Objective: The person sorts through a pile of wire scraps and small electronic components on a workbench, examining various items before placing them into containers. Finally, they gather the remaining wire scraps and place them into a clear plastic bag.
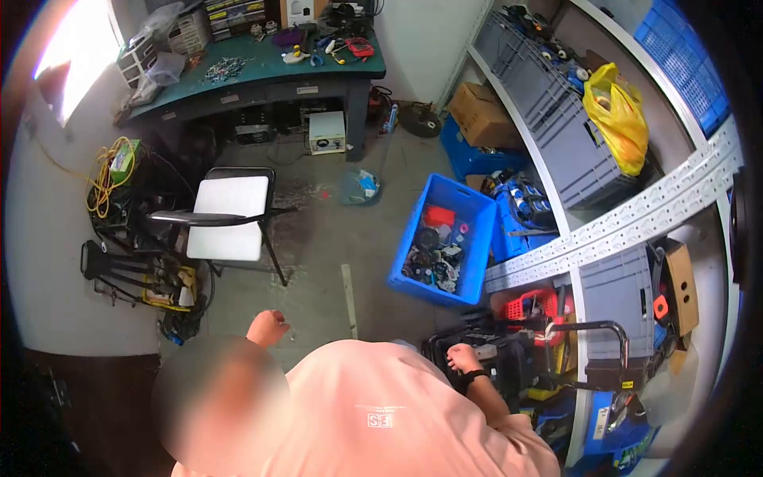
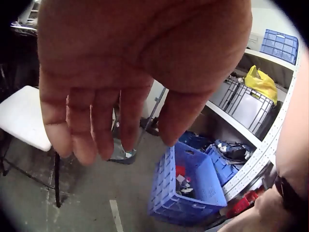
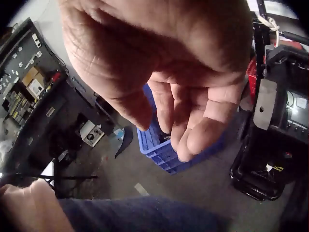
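I see a person in a pink shirt from above, standing on a concrete floor. The left hand (image 1: 269,326) hangs free over the floor with relaxed, nearly straight fingers (image 2: 91,145) and holds nothing. The right hand (image 1: 461,358), with a black band at the wrist, hovers beside a black case (image 1: 486,350) at the foot of the shelf. Its fingers (image 3: 193,130) are loosely curled and the palm is empty. The black case (image 3: 270,145) lies just to the right of that hand, apart from it. A blue crate (image 1: 445,238) of small parts stands on the floor ahead.
A white-seated folding chair (image 1: 226,215) stands at the left. On the right, a white metal shelf rack (image 1: 620,222) holds grey crates (image 1: 548,103) and a yellow bag (image 1: 616,115). A green-topped workbench (image 1: 262,67) with tools is at the far wall. Cables and tools lie at the left wall.
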### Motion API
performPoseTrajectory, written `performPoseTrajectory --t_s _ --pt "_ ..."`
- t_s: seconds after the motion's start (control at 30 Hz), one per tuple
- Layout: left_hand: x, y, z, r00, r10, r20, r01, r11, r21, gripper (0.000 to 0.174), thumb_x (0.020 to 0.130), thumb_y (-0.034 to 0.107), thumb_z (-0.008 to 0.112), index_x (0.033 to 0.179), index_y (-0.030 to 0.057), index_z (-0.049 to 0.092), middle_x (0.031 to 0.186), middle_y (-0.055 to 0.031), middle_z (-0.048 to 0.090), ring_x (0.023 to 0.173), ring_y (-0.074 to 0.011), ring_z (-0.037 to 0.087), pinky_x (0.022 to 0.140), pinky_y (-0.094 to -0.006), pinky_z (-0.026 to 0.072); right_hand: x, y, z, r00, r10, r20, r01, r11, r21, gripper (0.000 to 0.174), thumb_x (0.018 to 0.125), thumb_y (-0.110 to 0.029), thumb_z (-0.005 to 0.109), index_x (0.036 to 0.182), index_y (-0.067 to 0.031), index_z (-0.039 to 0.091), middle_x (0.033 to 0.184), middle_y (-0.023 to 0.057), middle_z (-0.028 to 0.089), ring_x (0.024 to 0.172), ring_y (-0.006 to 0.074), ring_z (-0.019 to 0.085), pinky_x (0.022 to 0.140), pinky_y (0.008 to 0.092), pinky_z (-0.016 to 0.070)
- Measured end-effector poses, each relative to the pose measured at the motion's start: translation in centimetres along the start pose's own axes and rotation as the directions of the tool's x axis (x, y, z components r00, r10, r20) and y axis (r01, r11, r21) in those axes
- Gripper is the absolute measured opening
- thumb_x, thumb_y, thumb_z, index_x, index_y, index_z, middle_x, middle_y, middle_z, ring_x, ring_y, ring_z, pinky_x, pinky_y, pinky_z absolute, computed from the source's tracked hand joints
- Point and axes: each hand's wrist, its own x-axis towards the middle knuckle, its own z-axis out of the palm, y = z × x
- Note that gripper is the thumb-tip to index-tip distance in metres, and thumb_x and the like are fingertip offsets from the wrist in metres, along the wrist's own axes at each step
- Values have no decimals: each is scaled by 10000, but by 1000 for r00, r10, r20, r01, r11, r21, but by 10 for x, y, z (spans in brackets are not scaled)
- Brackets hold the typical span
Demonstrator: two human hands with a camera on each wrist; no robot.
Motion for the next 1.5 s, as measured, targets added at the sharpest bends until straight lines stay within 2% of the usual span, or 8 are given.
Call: performPoseTrajectory --t_s 0.4,0.53,0.63,0.87,1.0,1.1,1.23,1.5 --pt "214 34 -76 982 96 -165 -113 989 -94 272 815 175 555 948 -42 649 907 -271 646 875 -406 628 712 -476 488 281 -67 45 950 85 299 -70 996 -62 253 843 -283 580 761 -56 657 667 81 650 503 206 601 432 335 453" --pt "345 -82 -49 800 599 37 -538 690 484 253 802 247 592 923 45 686 900 -193 672 858 -357 638 714 -460 501 311 -183 12 965 91 248 -88 996 -23 237 833 -261 586 791 -41 664 712 72 670 577 184 636 473 322 496" --pt "310 63 -144 989 93 -112 -94 996 -1 265 813 272 578 900 43 679 876 -183 669 818 -356 632 705 -460 503 343 -247 -14 993 -52 105 53 999 -8 190 811 -202 569 806 -31 652 704 65 651 532 181 610 456 301 489" --pt "417 17 -172 975 173 -142 -127 949 289 286 835 278 529 843 19 651 822 -205 648 773 -362 617 648 -476 476 331 -372 -34 996 -89 24 90 994 -57 199 840 -220 552 807 -51 653 717 44 651 573 149 620 470 297 493" --pt "528 -34 -177 974 215 -73 -227 934 -276 287 821 268 531 817 6 649 774 -198 650 732 -353 619 618 -466 462 352 -376 -15 998 -60 8 59 994 89 162 797 -215 578 823 -78 661 748 46 659 608 162 634 501 316 501" --pt "598 -54 -204 980 106 166 25 769 -638 275 798 268 577 860 23 686 807 -157 688 725 -288 651 628 -434 482 348 -382 4 770 -597 225 522 387 -760 147 698 -259 620 790 -161 681 804 77 671 739 273 640 606 407 502" --pt "607 21 -278 752 557 353 -639 484 598 173 767 238 567 708 127 687 728 -104 653 721 -284 651 593 -418 503 311 -399 33 941 -69 332 335 335 -881 161 700 -299 633 761 -158 679 770 77 655 723 286 636 604 423 500" --pt "618 58 -358 976 183 120 -194 977 91 242 773 228 550 765 9 652 786 -212 646 773 -376 637 713 -461 511 344 -441 39 956 -248 156 255 444 -859 186 720 -294 591 686 -125 660 720 130 646 684 318 632 591 439 477"
